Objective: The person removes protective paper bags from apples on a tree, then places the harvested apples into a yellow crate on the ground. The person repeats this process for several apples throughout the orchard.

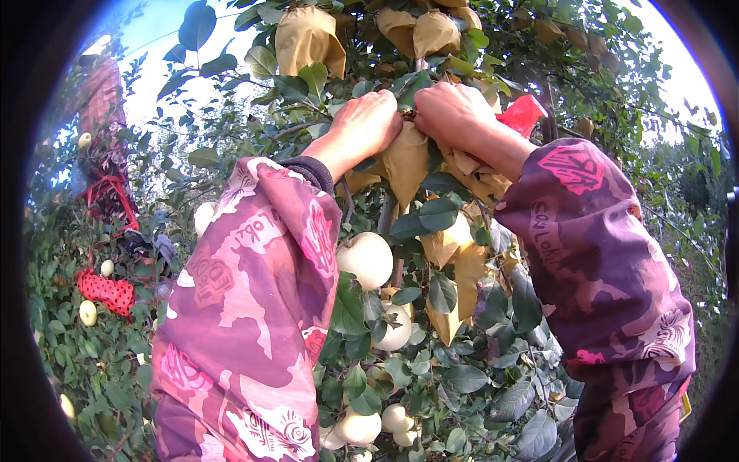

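Observation:
My left hand (pixel 369 122) and my right hand (pixel 456 115) are raised side by side among the apple tree's leaves, fingers curled inward. Between them hangs a tan paper fruit bag (pixel 406 164), its top pinched at my fingers; the fingertips are largely hidden. Behind my right wrist a piece of red film or paper (pixel 522 114) sticks out, and I cannot tell what holds it. Below my hands hang more tan paper bags (pixel 447 242). A bare pale apple (pixel 365 261) hangs lower, near my left forearm.
Several tan bags (pixel 309 40) hang above my hands. Pale apples (pixel 358 426) cluster low among the leaves. A thin branch (pixel 297 130) runs left of my left hand. At far left stands another person (pixel 103 110), near a red dotted cloth (pixel 105 291).

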### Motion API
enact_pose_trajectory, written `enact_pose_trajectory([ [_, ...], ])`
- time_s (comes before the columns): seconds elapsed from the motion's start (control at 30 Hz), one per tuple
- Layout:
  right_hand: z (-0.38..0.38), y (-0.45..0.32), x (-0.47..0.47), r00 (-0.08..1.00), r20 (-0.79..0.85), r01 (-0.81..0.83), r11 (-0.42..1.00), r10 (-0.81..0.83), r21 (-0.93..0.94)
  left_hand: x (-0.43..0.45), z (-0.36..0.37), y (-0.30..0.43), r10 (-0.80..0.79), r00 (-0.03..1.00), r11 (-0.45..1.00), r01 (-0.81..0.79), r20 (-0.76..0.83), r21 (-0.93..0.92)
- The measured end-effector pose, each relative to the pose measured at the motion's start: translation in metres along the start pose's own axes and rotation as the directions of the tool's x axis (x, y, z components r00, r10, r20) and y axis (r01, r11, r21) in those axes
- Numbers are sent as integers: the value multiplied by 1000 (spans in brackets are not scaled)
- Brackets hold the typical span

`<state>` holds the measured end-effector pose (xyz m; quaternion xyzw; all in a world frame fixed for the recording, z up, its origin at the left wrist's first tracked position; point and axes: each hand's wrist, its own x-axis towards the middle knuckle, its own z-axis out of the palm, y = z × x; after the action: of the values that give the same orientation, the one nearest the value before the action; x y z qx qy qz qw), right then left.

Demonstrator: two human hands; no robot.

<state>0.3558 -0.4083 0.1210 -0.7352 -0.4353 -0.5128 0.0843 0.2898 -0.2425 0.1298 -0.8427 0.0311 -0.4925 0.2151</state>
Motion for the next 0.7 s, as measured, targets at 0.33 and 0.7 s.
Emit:
enact_pose_trajectory([
  [0.33, 19, 35, -2, 979, -28, -177, 912, 201, 370, 13, -1, -6, -72, 997, 946, 76, 22, -316],
  [0.7, 18, 26, 5, 995, -30, -81, 934, 98, 348, 27, 5, -13, 7, 954, 725, 201, 300, -658],
])
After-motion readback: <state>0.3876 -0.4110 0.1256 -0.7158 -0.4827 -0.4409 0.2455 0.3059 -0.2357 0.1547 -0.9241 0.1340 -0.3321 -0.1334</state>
